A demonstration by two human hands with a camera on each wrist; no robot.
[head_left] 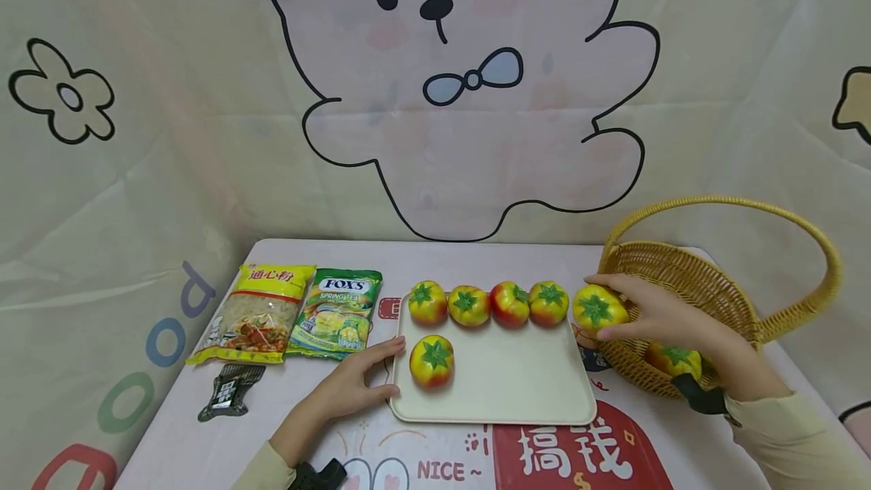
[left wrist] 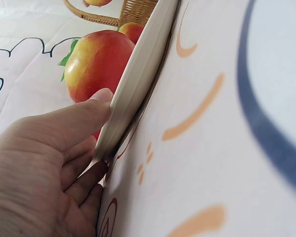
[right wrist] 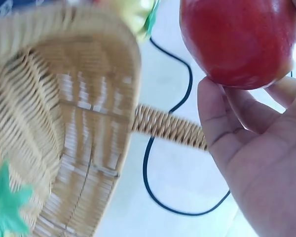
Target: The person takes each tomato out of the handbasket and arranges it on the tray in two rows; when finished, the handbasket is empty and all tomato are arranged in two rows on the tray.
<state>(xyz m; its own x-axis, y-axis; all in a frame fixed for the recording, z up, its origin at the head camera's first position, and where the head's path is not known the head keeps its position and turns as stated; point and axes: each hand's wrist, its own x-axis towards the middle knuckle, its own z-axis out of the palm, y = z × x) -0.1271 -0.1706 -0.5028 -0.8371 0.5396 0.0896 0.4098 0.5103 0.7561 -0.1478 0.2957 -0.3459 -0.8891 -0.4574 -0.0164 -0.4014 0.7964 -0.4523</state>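
Observation:
My right hand (head_left: 656,312) grips a toy fruit (head_left: 599,307), red and yellow with a green star-shaped leaf cap, between thumb and fingers. It is held at the tray's right edge, over the near-left rim of the wicker basket (head_left: 622,365); in the right wrist view its red side (right wrist: 239,42) faces the camera. At the left side of the cream tray (head_left: 510,392), my left hand (head_left: 347,388) touches the rim with thumb and fingertips. Several like fruits stand in a row along the tray's back, and one fruit (head_left: 432,361) sits in front, near the left hand.
Another fruit (head_left: 674,359) lies in the basket, whose tall handle (head_left: 721,201) arches above. Left of the tray are a yellow pasta bag (head_left: 261,316), a green candy bag (head_left: 338,314) and a small dark packet (head_left: 231,392). A printed curtain (head_left: 463,165) hangs behind the table.

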